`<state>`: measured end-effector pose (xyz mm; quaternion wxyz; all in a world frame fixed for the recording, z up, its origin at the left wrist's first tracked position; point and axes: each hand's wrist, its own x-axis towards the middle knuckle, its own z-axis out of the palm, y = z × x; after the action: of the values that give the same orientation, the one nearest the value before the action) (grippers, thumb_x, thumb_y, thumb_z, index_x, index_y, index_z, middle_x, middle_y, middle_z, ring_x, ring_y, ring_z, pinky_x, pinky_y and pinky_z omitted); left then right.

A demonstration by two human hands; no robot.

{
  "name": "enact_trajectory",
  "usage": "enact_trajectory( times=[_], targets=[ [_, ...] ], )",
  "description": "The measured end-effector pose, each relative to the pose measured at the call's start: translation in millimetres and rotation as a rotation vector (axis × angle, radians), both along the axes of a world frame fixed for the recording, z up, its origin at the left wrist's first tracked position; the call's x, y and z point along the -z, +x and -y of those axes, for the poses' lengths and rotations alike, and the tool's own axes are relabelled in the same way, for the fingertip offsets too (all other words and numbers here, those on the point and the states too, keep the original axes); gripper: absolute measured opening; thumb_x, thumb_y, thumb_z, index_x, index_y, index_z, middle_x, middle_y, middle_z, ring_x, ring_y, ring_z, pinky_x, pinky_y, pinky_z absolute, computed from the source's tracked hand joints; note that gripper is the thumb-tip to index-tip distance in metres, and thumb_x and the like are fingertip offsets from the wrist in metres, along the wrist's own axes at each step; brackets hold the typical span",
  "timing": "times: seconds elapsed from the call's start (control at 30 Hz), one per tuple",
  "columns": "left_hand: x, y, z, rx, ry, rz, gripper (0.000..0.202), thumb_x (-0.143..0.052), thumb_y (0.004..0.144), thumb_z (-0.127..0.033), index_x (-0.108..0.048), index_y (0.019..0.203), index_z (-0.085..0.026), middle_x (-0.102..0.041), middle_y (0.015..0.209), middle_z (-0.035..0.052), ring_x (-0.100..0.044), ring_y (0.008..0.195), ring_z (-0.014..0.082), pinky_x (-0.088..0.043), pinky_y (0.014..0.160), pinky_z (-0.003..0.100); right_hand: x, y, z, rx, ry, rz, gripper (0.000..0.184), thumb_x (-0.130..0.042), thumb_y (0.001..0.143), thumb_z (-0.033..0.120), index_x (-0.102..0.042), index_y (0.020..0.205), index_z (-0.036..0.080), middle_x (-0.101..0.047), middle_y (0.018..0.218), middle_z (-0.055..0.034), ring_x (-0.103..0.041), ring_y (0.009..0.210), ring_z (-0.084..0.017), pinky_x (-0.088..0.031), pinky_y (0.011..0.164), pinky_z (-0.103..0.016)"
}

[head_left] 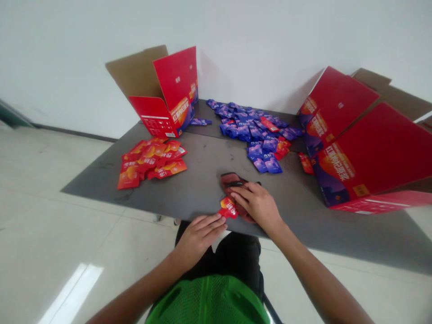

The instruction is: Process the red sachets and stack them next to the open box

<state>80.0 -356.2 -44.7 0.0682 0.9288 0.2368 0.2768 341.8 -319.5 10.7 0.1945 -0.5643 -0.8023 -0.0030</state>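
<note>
A small red and orange sachet (229,208) lies flat near the front edge of the table. My left hand (201,234) rests at that edge with its fingers stretched out, fingertips touching the sachet's lower end; its thumb is hidden. Just to the right is a brown, sole-shaped object (231,178) with a black strap, like a sandal; its exact kind is unclear. My right hand (258,202) bends its fingers over this object and covers much of it. The sachet's right side meets the brown object.
Red-orange sachets (148,159) are heaped at left. Purple sachets (246,121), with a few red ones among them, spread along the wall. An opened red carton (168,103) stands at back left; larger red cartons (367,153) fill the right. The grey table (202,157) ends close to my lap.
</note>
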Motion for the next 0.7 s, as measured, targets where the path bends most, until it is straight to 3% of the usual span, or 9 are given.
enact_trajectory(
  times=[0.1,0.17,0.23,0.3,0.4,0.47,0.57,0.7],
  targets=[
    [1.7,2,1,-0.010,-0.008,0.040,0.035,-0.040,0.109,-0.015,-0.062,0.137,-0.019,-0.068,0.140,0.0065,-0.060,0.134,0.0199,-0.050,0.107,0.041,-13.9,32,-12,0.118,0.017,0.078,0.033,-0.050,0.106,0.042,-0.076,0.121,0.028,-0.070,0.104,-0.0076,-0.064,0.094,-0.020,-0.048,0.083,-0.031],
    [2.0,3,1,-0.014,-0.012,0.067,0.035,-0.041,0.109,-0.016,-0.063,0.136,-0.018,-0.069,0.138,0.0064,-0.061,0.133,0.0194,-0.050,0.107,0.040,-27.0,34,-12,0.189,0.061,0.065,0.033,-0.051,0.106,0.043,-0.076,0.121,0.028,-0.070,0.102,-0.0070,-0.064,0.089,-0.019,-0.047,0.079,-0.031],
    [1.5,4,1,-0.014,-0.016,0.084,0.034,-0.041,0.109,-0.015,-0.064,0.135,-0.018,-0.069,0.138,0.0064,-0.061,0.132,0.0194,-0.050,0.107,0.040,-35.8,17,-4,0.196,0.106,-0.005,0.034,-0.049,0.106,0.044,-0.073,0.126,0.029,-0.069,0.104,-0.0063,-0.065,0.090,-0.018,-0.048,0.080,-0.030],
    [0.5,5,1,-0.016,-0.016,0.096,0.034,-0.042,0.108,-0.015,-0.065,0.133,-0.018,-0.071,0.135,0.0066,-0.064,0.129,0.0198,-0.051,0.106,0.040,-35.2,-14,7,0.105,0.106,-0.067,0.035,-0.048,0.107,0.043,-0.070,0.131,0.031,-0.069,0.106,-0.0059,-0.065,0.096,-0.018,-0.048,0.086,-0.029],
    [-1.1,6,1,-0.036,-0.034,0.106,0.032,-0.044,0.108,-0.016,-0.069,0.128,-0.018,-0.076,0.125,0.0067,-0.069,0.119,0.0199,-0.052,0.105,0.039,-19.7,-52,17,-0.083,0.008,-0.020,0.032,-0.049,0.106,0.043,-0.073,0.126,0.032,-0.069,0.103,-0.0053,-0.065,0.094,-0.018,-0.049,0.085,-0.029],
    [-1.4,5,0,-0.033,-0.046,0.096,0.032,-0.044,0.107,-0.017,-0.069,0.129,-0.019,-0.075,0.126,0.0068,-0.069,0.120,0.0198,-0.052,0.106,0.039,-8.5,-56,15,-0.095,-0.026,0.009,0.031,-0.050,0.106,0.042,-0.074,0.124,0.033,-0.070,0.102,-0.0051,-0.065,0.093,-0.018,-0.049,0.084,-0.029],
    [0.2,4,-1,-0.012,-0.049,0.090,0.034,-0.044,0.108,-0.016,-0.066,0.133,-0.020,-0.071,0.135,0.0064,-0.064,0.129,0.0194,-0.051,0.107,0.039,-3.0,-28,-2,-0.019,-0.010,0.060,0.031,-0.050,0.106,0.042,-0.074,0.123,0.032,-0.070,0.104,-0.0058,-0.064,0.095,-0.019,-0.048,0.084,-0.030],
    [4.1,3,-3,-0.008,-0.072,0.114,0.033,-0.044,0.108,-0.016,-0.065,0.134,-0.022,-0.069,0.138,0.0040,-0.063,0.130,0.0174,-0.050,0.108,0.038,-15.7,26,-25,0.140,-0.005,0.177,0.031,-0.051,0.105,0.042,-0.076,0.119,0.029,-0.070,0.101,-0.0069,-0.064,0.091,-0.020,-0.047,0.078,-0.031]
  ],
)
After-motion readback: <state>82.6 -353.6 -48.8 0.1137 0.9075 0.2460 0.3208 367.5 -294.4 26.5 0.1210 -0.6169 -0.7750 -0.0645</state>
